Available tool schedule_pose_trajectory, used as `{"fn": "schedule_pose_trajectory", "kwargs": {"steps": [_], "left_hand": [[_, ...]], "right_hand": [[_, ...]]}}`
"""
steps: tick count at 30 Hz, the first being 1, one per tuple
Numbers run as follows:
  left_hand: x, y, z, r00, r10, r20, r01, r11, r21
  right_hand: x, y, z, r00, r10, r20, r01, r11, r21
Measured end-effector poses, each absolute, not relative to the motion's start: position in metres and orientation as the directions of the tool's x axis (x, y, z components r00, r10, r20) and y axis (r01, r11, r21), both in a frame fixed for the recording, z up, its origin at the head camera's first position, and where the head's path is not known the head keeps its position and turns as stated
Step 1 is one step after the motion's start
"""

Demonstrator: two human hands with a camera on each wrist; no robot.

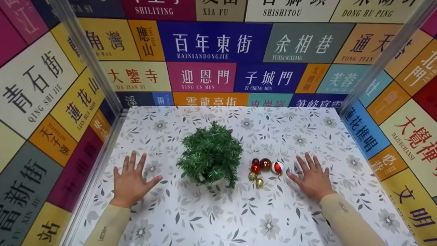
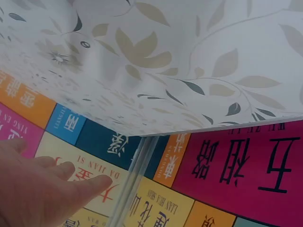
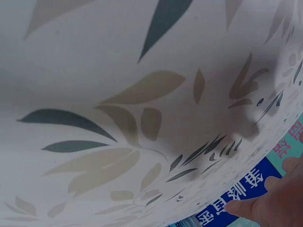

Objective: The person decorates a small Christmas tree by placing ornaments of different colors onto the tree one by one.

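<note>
A small green artificial Christmas tree [image 1: 212, 150] in a pale pot stands mid-table in the head view. Just right of it lies a cluster of baubles: a brown one [image 1: 265, 164], a white one with red [image 1: 277, 167], a red one [image 1: 255, 168], a dark red one [image 1: 255, 161] and two gold ones [image 1: 259, 182]. My left hand [image 1: 131, 181] is spread with straight fingers over the table, left of the tree. To the right of the baubles my right hand [image 1: 312, 177] is spread too, its thumb nearest the white and red bauble. Both hands hold nothing.
The table [image 1: 266, 208] wears a white cloth with grey flowers and leaves. Panels printed with coloured name blocks [image 1: 211, 42] rise at its back and both sides. Clear corner posts [image 1: 90, 58] stand at the back left and back right [image 1: 385, 51].
</note>
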State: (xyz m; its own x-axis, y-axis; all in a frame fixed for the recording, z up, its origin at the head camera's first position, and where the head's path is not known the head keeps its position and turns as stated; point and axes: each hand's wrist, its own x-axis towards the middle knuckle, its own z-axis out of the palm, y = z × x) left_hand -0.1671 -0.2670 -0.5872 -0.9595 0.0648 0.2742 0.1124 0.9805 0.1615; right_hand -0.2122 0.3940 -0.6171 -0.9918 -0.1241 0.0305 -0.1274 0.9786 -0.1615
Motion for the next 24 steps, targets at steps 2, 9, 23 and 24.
{"fn": "schedule_pose_trajectory", "kwargs": {"steps": [2,9,23,24], "left_hand": [[-0.166,-0.263,-0.584,-0.958,0.069,0.277,0.116,0.98,0.16],[-0.163,-0.244,-0.572,-0.941,0.11,0.319,0.172,0.97,0.173],[-0.159,-0.193,-0.539,-0.873,0.221,0.435,0.333,0.921,0.201],[-0.159,-0.187,-0.536,-0.867,0.227,0.443,0.346,0.914,0.21]], "right_hand": [[-0.212,0.393,-0.617,-0.992,-0.125,0.026,-0.127,0.979,-0.162],[-0.214,0.387,-0.61,-0.991,-0.137,0.01,-0.136,0.976,-0.17],[-0.207,0.379,-0.602,-0.982,-0.179,0.06,-0.188,0.962,-0.2],[-0.205,0.379,-0.602,-0.981,-0.182,0.064,-0.191,0.96,-0.203]]}}
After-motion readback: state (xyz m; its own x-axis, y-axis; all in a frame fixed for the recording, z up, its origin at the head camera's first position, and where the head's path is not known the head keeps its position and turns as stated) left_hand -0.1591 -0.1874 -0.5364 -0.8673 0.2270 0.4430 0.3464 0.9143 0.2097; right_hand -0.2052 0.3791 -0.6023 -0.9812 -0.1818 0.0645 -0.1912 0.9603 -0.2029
